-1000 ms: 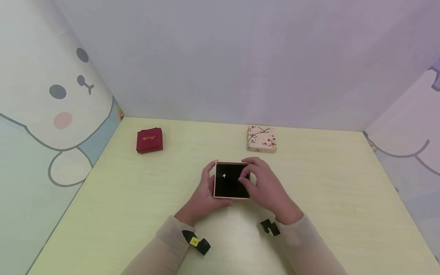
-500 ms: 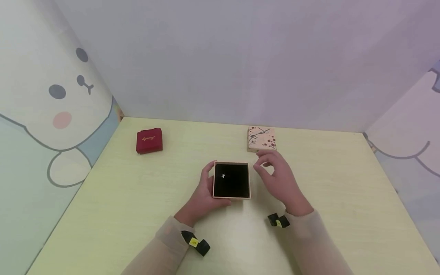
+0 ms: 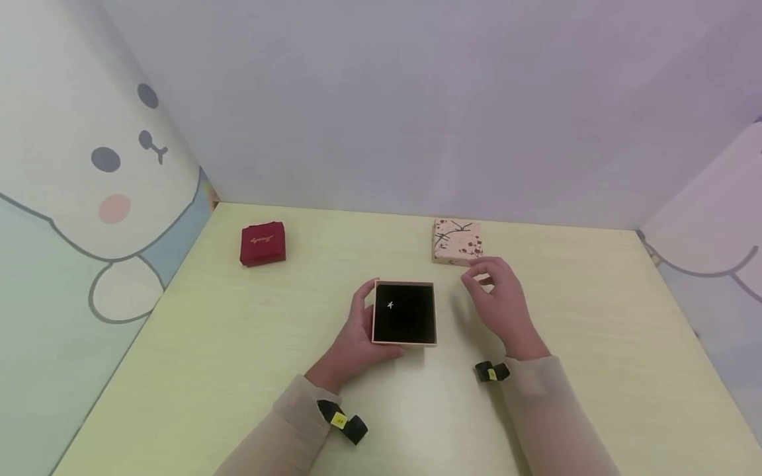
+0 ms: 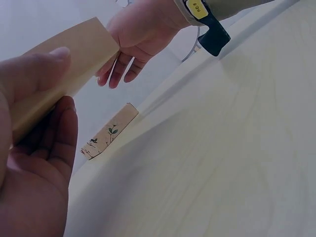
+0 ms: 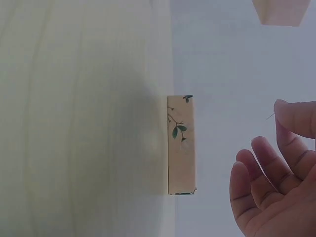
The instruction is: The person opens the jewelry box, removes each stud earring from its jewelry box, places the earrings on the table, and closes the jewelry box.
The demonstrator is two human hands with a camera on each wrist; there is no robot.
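Note:
My left hand (image 3: pixel 360 337) holds an open-topped jewelry box (image 3: pixel 405 344) from its left side, thumb along the near wall. Black lining fills the box, and a small silvery star (image 3: pixel 390 305) sits on it toward the left. From the left wrist view, the box (image 4: pixel 84 49) is plain tan cardboard, held up off the table. Beyond the box's right side is my right hand (image 3: pixel 502 304), thumb and index finger pinched together. A very thin wire-like pin (image 5: pixel 270 116) pokes out between those fingertips in the right wrist view; the rest of it is hidden.
A pink lid with a blossom-branch print (image 3: pixel 457 241) lies at the back of the pale table (image 3: pixel 178 370), just beyond the right hand. Farther left is a dark red box with gold lettering (image 3: pixel 262 243). Walls rise behind and at both sides.
My right hand has come out of the box and moved right, its thumb and index finger still together. The left hand keeps the box in nearly the same place.

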